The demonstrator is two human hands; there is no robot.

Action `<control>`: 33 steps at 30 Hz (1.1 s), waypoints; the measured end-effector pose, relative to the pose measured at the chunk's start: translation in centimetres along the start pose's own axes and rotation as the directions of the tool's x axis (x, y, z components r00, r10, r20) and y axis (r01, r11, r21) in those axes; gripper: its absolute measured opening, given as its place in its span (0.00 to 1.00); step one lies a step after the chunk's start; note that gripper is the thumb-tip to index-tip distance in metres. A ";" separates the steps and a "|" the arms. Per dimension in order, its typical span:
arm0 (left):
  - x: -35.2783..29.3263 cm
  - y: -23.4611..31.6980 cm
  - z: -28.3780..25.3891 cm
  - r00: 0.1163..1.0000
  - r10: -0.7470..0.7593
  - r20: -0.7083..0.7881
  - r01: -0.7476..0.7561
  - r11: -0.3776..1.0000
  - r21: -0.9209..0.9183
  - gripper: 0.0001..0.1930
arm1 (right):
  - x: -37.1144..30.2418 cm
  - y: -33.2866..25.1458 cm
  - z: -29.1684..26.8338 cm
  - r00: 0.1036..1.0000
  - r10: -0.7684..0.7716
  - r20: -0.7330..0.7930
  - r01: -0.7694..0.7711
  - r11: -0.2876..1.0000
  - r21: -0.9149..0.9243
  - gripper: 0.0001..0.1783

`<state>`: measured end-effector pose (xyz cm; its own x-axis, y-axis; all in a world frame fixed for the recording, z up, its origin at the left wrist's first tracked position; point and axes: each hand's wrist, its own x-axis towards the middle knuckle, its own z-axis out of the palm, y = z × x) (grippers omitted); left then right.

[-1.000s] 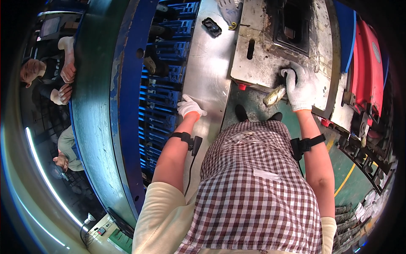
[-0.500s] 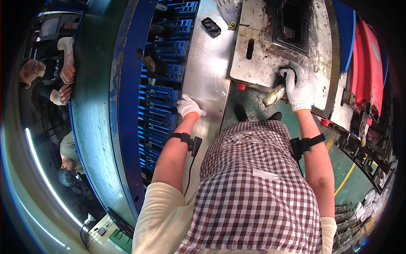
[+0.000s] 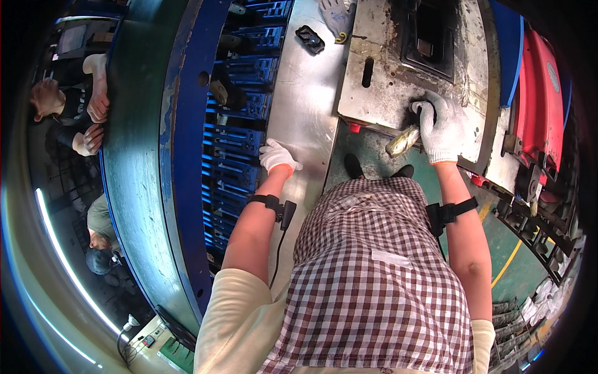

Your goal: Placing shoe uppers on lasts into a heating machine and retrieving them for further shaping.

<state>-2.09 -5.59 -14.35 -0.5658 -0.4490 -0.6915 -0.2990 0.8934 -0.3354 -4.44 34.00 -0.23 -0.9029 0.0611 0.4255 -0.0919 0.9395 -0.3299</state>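
My left hand (image 3: 278, 156), in a white glove with an orange cuff, lies on the bare metal ledge (image 3: 303, 93), its fingers at the edge beside the blue slatted rack (image 3: 232, 151). Nothing shows in it. My right hand (image 3: 441, 128), gloved the same way, is closed around a tool with a thick, worn, yellowish handle (image 3: 402, 141). The handle's end juts out toward my body over the front edge of a stained metal worktable (image 3: 386, 96). Only a dark bit of the tool's other end shows near my fingertips; its kind cannot be made out.
A dark square frame (image 3: 430, 47) is set in the worktable. On the ledge lie a small black device (image 3: 310, 40) and a grey glove (image 3: 335, 17). Past the rack runs a green conveyor belt (image 3: 138, 124), with two people beyond. A red machine cover (image 3: 541, 93) stands at right.
Both of my hands stay where they were, the right one still closed on the tool. Across the belt, one person's head has tilted back a little.
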 end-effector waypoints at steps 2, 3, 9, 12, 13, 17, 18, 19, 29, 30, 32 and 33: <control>-0.1 0.0 -0.1 1.000 -0.004 -0.002 0.004 1.000 0.018 0.80 | 0.1 0.0 -0.1 1.000 0.004 0.009 -0.004 1.000 -0.001 0.12; -0.2 0.1 -0.2 1.000 -0.002 -0.002 0.003 1.000 0.019 0.80 | 0.1 0.0 -0.1 1.000 0.005 0.009 -0.005 1.000 -0.002 0.12; 0.3 -0.4 0.6 0.998 -0.025 -0.056 0.022 0.999 -0.037 0.77 | 0.4 -0.4 -0.3 1.000 -0.010 -0.003 0.010 1.000 -0.006 0.11; -1.0 -0.8 0.5 1.000 -0.018 -0.024 0.016 0.995 -0.096 0.76 | 0.4 -0.4 -0.3 1.000 -0.017 0.015 0.017 1.000 0.008 0.12; -1.8 -0.9 0.7 0.997 0.006 -0.076 -0.015 0.994 -0.111 0.74 | 0.4 -0.5 -0.3 1.000 -0.002 0.004 0.002 1.000 -0.016 0.12; -3.5 -1.9 4.9 0.967 -0.026 -0.252 -0.037 0.970 -0.242 0.66 | 0.3 -0.1 -0.1 1.000 -0.024 0.015 0.024 1.000 0.003 0.11; -4.4 -1.7 5.6 0.970 -0.070 -0.235 -0.008 0.950 -0.313 0.62 | 0.3 0.0 -0.2 0.997 -0.049 0.057 0.049 0.999 0.004 0.11; -5.1 -1.4 6.6 0.974 -0.093 -0.206 0.014 0.935 -0.356 0.63 | 0.1 0.2 -0.1 0.999 -0.047 0.005 0.047 0.999 -0.021 0.12; -10.9 -4.5 14.4 0.979 -0.198 0.041 0.180 0.757 -0.628 0.59 | 0.5 0.3 -0.6 0.981 -0.146 0.127 0.152 0.988 -0.038 0.15; -11.4 -4.7 14.6 0.976 -0.189 0.106 0.210 0.710 -0.673 0.60 | 0.6 0.5 -0.6 0.978 -0.160 0.131 0.165 0.986 -0.029 0.15; -13.1 -4.3 15.9 0.969 -0.235 0.072 0.221 0.708 -0.671 0.57 | 0.9 0.9 -0.7 0.968 -0.207 0.142 0.207 0.978 0.016 0.15; -13.9 -4.2 16.2 0.969 -0.221 0.111 0.233 0.669 -0.706 0.57 | 1.0 0.8 -0.8 0.964 -0.221 0.146 0.220 0.975 0.026 0.15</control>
<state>19.50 -2.80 -13.72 -0.3971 -0.6305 -0.6669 -0.8743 0.4808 0.0660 -5.05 35.10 0.60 -0.9115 -0.1980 0.3604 -0.2989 0.9210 -0.2500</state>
